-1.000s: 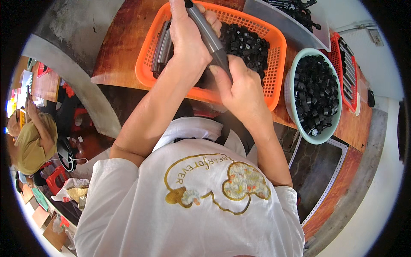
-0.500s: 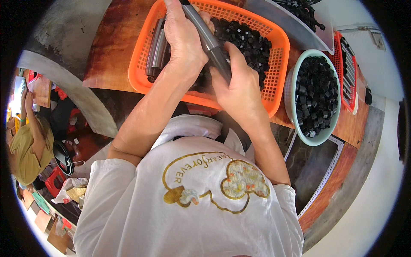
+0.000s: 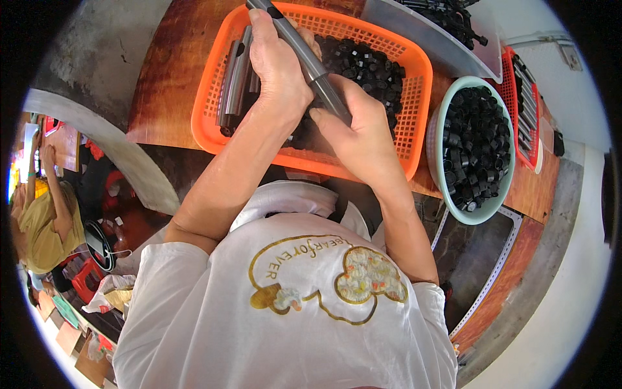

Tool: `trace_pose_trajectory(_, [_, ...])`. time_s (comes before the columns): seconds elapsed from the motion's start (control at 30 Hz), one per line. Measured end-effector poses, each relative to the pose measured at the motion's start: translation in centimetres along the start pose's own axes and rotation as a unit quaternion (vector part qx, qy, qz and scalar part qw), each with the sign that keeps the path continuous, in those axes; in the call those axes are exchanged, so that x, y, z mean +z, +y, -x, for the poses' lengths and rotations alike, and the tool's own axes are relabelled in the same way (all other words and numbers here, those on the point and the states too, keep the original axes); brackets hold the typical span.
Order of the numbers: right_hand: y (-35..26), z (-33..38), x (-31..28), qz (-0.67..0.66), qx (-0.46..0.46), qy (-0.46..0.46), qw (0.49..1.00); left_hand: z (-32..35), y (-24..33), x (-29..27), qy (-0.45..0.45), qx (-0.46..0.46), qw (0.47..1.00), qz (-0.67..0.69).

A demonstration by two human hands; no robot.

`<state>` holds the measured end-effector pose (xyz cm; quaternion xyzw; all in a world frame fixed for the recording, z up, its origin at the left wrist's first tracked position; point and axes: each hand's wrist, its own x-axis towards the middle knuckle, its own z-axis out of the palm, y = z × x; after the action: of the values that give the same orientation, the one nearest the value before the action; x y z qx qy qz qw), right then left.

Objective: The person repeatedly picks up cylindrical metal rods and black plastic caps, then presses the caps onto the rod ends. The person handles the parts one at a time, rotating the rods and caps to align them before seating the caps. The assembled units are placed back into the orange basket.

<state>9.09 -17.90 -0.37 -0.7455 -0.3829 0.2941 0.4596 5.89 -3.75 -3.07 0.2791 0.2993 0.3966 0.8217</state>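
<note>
A grey metal tube (image 3: 299, 48) slants across the orange basket (image 3: 205, 107), held in both my hands. My left hand (image 3: 280, 72) is closed round its upper part, with the thumb lying along it. A dark hole shows near the tube's upper end. My right hand (image 3: 363, 126) grips the lower end, where a slightly wider, darker sleeve-like section begins at a visible ring; part of the fingers is hidden behind the tube. Under my hands, the basket holds several similar tubes (image 3: 234, 84) at its left and a heap of small black plastic parts (image 3: 372, 68).
To the right stands a pale green bowl (image 3: 435, 139) full of black ring-like parts. Beyond are a clear bin (image 3: 431, 35) of black parts and a red basket (image 3: 535, 139) of tubes. All are on a wooden table (image 3: 155, 91). A co-worker (image 3: 48, 220) is at far left.
The fingers of my right hand have shifted and curled further round behind the tube's lower end. My left hand keeps its hold. The whole view has shifted slightly.
</note>
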Motion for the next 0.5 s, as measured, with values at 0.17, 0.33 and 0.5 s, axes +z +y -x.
trace_pose_trajectory(0.17, [-0.1,0.0,0.9,0.083,0.006,0.059,0.995,0.1,0.1,0.3,0.001,0.004,1.0,0.004])
trace_pose_trajectory(0.33, [0.0,-1.3,0.6,0.206,-0.021,0.042,0.977,1.7,-0.3,1.1,-0.018,0.015,0.998,-0.06])
trace_pose_trajectory(0.5, [0.6,0.7,-2.4,0.026,-0.099,-0.049,0.994,1.1,0.1,0.9,-0.098,0.012,0.995,-0.022])
